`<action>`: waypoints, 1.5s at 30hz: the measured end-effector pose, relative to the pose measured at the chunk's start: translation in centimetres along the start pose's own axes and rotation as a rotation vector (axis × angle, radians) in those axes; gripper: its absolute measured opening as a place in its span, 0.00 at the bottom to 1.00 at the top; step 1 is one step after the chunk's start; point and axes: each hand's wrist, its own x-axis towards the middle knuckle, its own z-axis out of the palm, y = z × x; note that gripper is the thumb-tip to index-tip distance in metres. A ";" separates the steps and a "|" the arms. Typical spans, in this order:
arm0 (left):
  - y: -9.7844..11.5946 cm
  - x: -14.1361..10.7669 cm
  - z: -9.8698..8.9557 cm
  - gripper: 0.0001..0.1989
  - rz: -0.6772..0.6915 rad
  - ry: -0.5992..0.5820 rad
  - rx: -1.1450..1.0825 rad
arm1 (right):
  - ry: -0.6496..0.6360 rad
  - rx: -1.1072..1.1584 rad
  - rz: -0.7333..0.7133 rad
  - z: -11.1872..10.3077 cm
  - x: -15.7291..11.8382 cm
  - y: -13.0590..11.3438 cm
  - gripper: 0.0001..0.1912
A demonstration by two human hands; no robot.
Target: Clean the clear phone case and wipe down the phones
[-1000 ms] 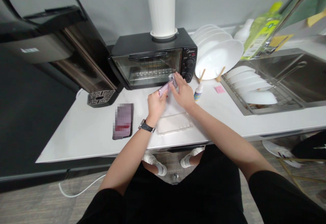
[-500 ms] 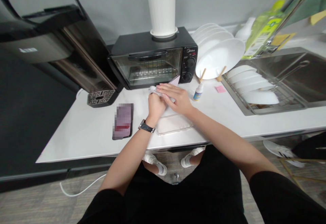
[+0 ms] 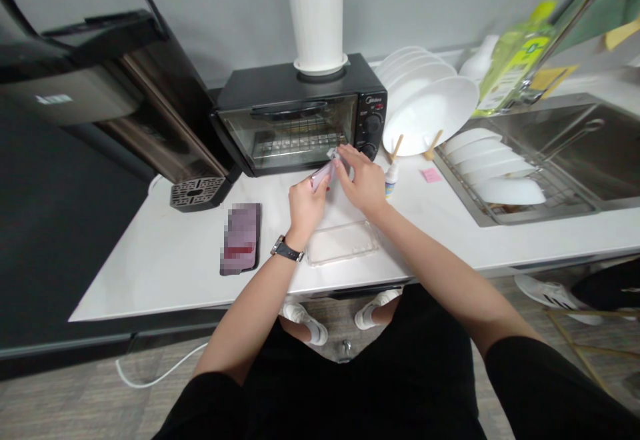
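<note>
My left hand (image 3: pixel 306 208) is closed around a thin, pale pink phone (image 3: pixel 323 175), tilted above the counter. My right hand (image 3: pixel 361 180) presses a crumpled white wipe (image 3: pixel 333 154) against the phone's far end, with its fingers mostly covering the wipe. Below both hands a clear phone case (image 3: pixel 343 243) lies flat near the counter's front edge. Just right of my right hand stands a small white-capped bottle (image 3: pixel 391 180), partly hidden by it. Another phone (image 3: pixel 243 237), its screen blurred out, rests to the left of my left wrist.
A black toaster oven (image 3: pixel 300 133) stands behind my hands, with a white cup (image 3: pixel 316 17) of sticks on top. On the left is a dark drinks machine (image 3: pixel 165 107). White plates (image 3: pixel 433 110), a pink note (image 3: pixel 431 175) and a sink (image 3: pixel 575 160) are on the right.
My right hand has slid away and to the right along the phone with the wipe. More of the phone shows in my left hand, and the bottle is now partly covered.
</note>
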 end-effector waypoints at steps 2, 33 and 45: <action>-0.1 0.1 0.0 0.15 -0.002 0.004 -0.005 | -0.021 0.018 -0.043 -0.2 -0.2 -0.5 0.33; -0.2 0.1 -0.3 0.19 0.010 0.079 -0.026 | -0.199 0.133 -0.322 -0.2 -0.7 -1.5 0.31; 0.0 -0.2 0.0 0.16 0.056 0.025 0.022 | -0.112 0.076 -0.234 -0.1 0.0 -0.3 0.32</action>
